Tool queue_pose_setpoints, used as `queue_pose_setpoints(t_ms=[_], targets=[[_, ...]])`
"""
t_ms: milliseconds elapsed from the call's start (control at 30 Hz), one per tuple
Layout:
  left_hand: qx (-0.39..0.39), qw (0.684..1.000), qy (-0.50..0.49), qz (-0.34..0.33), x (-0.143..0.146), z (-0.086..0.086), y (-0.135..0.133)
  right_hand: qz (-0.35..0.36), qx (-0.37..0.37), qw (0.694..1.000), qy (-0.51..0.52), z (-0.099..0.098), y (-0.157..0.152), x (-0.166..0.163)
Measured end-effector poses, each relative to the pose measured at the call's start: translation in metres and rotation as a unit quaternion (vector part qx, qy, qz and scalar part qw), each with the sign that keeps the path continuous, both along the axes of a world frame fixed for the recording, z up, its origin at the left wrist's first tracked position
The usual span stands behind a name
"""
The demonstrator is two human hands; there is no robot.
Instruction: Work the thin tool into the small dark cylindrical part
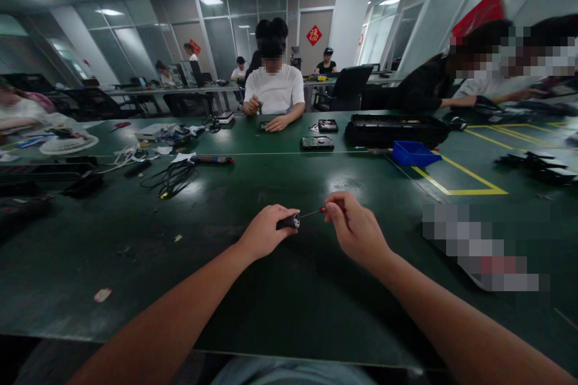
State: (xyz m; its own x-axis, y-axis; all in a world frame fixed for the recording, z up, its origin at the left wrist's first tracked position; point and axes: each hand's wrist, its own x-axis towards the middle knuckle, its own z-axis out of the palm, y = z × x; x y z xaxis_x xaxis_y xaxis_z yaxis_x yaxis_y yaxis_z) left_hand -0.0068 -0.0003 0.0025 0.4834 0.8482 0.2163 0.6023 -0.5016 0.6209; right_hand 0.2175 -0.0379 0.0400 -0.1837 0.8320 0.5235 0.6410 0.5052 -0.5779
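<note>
My left hand (265,230) is closed around a short black cylinder (289,222), whose pale round end faces right. In my right hand (356,225) is a screwdriver (322,210) with a red part at the fingers and a thin metal shaft. The shaft runs left, and its tip is at or very near the cylinder's end; I cannot tell whether it goes in. Most of the screwdriver's handle is hidden by my fingers. Both hands are just above the green table (280,319).
Across the table a person in a white shirt (275,87) handles a small device. Opened hard drives (317,143), a black case (397,130) and a blue bin (413,154) stand beyond my hands. Coiled black cable (174,179) and an electric screwdriver (212,159) lie left.
</note>
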Motion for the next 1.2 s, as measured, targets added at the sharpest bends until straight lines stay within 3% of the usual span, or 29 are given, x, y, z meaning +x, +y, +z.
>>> queue_pose_setpoints(t_ms=[1200], targets=[[-0.007, 1.000, -0.014, -0.005, 0.0018, 0.0011, -0.0013, 0.028, -0.037, 0.999, -0.006, 0.0036, -0.0006, -0.0004]])
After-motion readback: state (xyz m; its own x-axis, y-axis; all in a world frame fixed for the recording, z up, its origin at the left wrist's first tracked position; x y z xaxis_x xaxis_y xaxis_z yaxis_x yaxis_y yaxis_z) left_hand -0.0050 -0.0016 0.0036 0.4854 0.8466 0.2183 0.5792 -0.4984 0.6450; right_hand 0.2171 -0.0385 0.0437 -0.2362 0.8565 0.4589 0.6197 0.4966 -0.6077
